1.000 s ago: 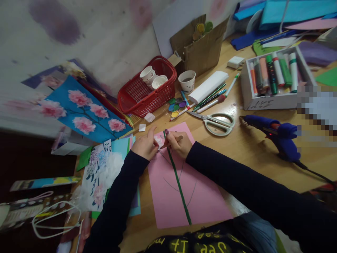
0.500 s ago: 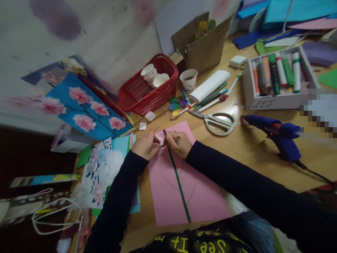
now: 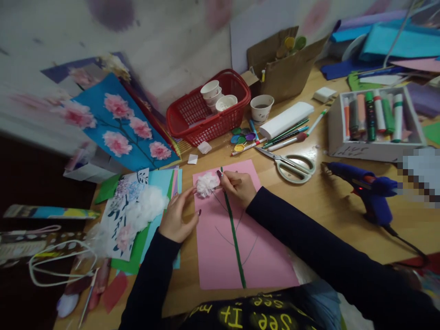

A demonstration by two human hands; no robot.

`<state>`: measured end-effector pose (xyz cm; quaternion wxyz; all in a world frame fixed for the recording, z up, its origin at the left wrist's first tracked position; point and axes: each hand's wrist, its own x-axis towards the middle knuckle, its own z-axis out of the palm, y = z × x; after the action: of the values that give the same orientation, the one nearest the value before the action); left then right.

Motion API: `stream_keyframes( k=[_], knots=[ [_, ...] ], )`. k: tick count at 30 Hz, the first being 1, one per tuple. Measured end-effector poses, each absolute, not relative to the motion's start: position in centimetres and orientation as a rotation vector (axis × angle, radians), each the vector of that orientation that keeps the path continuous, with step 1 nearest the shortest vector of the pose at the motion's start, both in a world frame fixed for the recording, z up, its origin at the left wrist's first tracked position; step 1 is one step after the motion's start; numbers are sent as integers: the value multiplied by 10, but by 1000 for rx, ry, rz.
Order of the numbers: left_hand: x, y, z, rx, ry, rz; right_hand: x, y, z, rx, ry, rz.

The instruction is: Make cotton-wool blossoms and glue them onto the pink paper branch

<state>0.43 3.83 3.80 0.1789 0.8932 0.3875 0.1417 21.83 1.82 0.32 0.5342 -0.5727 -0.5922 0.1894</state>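
Note:
A pink sheet of paper (image 3: pixel 223 261) lies before me, with a dark green stem line (image 3: pixel 234 238) down it and thin grey branch lines on both sides. At its upper left sits a fluffy white paper flower (image 3: pixel 206 184). My left hand (image 3: pixel 178 217) is open beside the flower, fingers apart, with the fingertips over the sheet's left edge. Just right of the flower, my right hand (image 3: pixel 239 188) is closed around a thin brownish tool, mostly hidden by the fingers; its kind is unclear.
Scissors (image 3: pixel 295 168) and a blue glue gun (image 3: pixel 366 185) with a red light lie to the right. Behind stand a red basket (image 3: pixel 202 130), a paper cup (image 3: pixel 261 110) and a marker box (image 3: pixel 364 149). White fluffy tissue (image 3: pixel 149 204) and a blue flower picture (image 3: pixel 120 123) are left.
My left hand has let go and moved left and down, opening out and uncovering the white flower. My right hand stays close by, still gripping the thin tool. The camera view has shifted slightly.

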Motion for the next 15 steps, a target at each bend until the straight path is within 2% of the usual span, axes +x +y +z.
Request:
stream_keyframes(
  k=[7,15],
  knots=[
    [8,28,23,2584,1358,156,212,22,3,-1499,-1360,366],
    [7,27,19,2536,1394,179,213,42,4,-1547,-1569,202]
  ],
)
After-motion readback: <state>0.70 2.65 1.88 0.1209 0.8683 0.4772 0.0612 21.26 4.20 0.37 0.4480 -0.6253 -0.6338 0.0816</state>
